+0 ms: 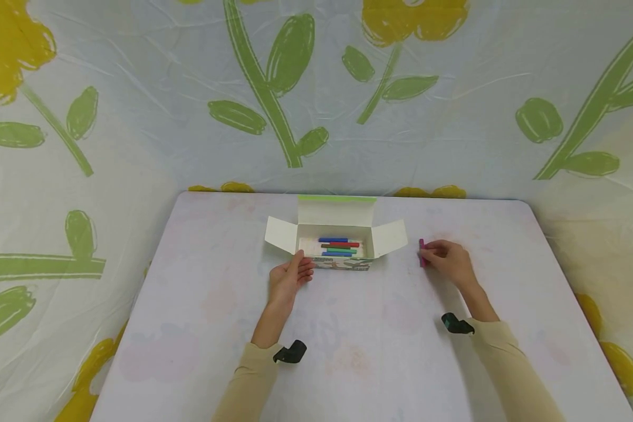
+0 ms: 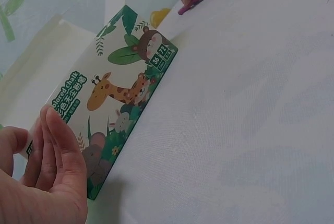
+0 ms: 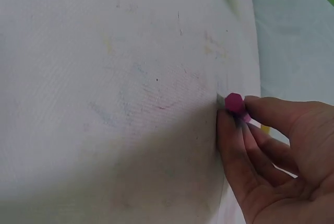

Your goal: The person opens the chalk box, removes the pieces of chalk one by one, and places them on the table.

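An open box of coloured chalk (image 1: 343, 264) stands at the back middle of the table, its flaps spread out. Blue, red, green and brown chalk sticks (image 1: 344, 244) lie inside. My left hand (image 1: 286, 281) holds the box by its front left corner, thumb at the rim and fingers by the printed front (image 2: 112, 96). To the right of the box, my right hand (image 1: 452, 264) pinches a magenta chalk stick (image 1: 422, 253) between thumb and fingers, close over the table. The stick's faceted end (image 3: 234, 103) shows in the right wrist view.
A white tabletop (image 1: 369, 351) carries faint coloured smudges. Its back edge meets a hanging cloth (image 1: 327, 170) printed with yellow flowers and green leaves. The box's right flap (image 1: 389, 238) juts out toward the right hand.
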Demonstrator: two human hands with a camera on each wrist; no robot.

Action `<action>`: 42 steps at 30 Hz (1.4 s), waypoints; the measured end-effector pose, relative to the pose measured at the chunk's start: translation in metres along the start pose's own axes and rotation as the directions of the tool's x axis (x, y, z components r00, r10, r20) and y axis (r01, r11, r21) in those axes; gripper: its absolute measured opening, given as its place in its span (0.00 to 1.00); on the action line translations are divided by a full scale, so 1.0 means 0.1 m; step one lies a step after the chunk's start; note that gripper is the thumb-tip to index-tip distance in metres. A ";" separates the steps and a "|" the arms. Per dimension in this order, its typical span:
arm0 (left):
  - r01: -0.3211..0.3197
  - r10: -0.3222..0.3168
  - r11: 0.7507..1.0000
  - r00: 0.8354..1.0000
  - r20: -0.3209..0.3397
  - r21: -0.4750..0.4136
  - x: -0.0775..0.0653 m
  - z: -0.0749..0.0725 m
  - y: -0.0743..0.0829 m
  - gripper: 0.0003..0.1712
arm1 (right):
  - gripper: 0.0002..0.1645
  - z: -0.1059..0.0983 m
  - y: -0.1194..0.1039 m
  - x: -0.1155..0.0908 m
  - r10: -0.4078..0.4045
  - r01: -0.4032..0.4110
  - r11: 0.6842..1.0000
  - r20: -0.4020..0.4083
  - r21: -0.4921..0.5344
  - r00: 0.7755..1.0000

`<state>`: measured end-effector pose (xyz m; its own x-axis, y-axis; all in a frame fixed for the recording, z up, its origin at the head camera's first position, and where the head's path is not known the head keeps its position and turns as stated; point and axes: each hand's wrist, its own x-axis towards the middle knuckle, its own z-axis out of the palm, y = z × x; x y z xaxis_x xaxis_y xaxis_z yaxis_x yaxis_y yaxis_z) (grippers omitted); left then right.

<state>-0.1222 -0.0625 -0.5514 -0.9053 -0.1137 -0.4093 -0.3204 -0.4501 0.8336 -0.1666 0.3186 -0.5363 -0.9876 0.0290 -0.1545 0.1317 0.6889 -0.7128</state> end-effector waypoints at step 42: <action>0.060 -0.060 0.998 0.998 -0.003 0.006 0.02 0.00 0.05 0.22 | 0.14 -0.02 -1.27 0.04 -0.317 0.322 0.939 -0.056 0.121 0.947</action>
<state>-0.1258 -0.0653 -0.5484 -0.8836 -0.0895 -0.4597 -0.3758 -0.4503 0.8099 -0.1876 0.2320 -0.4450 -0.9815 -0.1505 0.1185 -0.1840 0.5688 -0.8017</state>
